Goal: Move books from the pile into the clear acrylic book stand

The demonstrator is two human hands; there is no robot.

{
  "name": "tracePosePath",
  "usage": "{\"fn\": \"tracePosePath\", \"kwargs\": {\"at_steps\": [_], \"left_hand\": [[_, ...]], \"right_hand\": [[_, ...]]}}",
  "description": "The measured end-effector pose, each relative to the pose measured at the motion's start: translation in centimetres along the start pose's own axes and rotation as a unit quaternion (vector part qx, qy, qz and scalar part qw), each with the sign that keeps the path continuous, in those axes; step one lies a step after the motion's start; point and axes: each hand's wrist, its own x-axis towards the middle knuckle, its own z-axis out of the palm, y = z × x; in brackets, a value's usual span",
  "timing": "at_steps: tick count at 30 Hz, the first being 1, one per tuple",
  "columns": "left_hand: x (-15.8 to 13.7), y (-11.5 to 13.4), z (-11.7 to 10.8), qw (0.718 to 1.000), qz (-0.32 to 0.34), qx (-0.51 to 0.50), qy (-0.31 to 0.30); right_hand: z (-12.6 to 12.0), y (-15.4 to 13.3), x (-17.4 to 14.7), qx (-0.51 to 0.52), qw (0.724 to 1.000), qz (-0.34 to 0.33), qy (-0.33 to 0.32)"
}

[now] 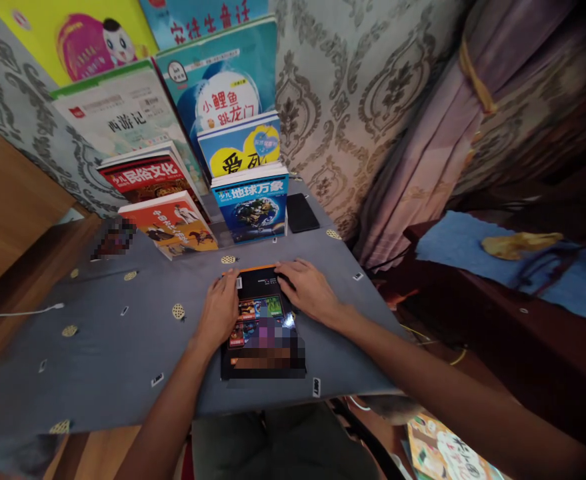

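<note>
A black book (260, 287) with small coloured pictures on its cover lies flat on the table in front of me; its lower part is blurred out. Along its upper left edge rests my left hand (223, 303), closed on that side with the fingers pointing away from me. My right hand (310, 290) holds the upper right corner, with the fingers at the top edge and the thumb over the cover. What lies under the book is hidden.
Behind it, upright books stand in stepped rows, among them a blue globe-cover book (253, 210) and an orange book (175, 223). A black phone-like slab (303, 213) lies right of them. A white cable (17, 312) crosses the left side. A purple curtain (413, 147) hangs at right.
</note>
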Motion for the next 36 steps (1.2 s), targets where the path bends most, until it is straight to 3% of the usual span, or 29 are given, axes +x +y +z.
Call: {"fn": "tracePosePath", "kwargs": {"at_steps": [9,18,24,29,36], "left_hand": [[-0.1,0.1,0.0,0.999,0.025,0.029,0.006],[0.0,1.2,-0.6,0.997,0.004,0.075,-0.007],[-0.2,1.3,-0.7,0.996,-0.008,0.082,-0.015],[-0.2,1.3,-0.7,0.996,-0.007,0.085,-0.011],[-1.0,2.7,-2.0,0.993,0.017,0.118,-0.001]], "right_hand": [[-0.1,-0.2,0.6,0.016,0.999,0.035,0.007],[0.4,0.1,0.0,0.035,0.999,-0.005,0.016],[-0.7,-1.2,-4.8,0.053,0.997,-0.054,0.027],[-1.2,-2.8,-9.9,0.102,0.984,-0.132,0.062],[-1.3,-3.4,-10.9,0.114,0.982,-0.134,0.069]]}}
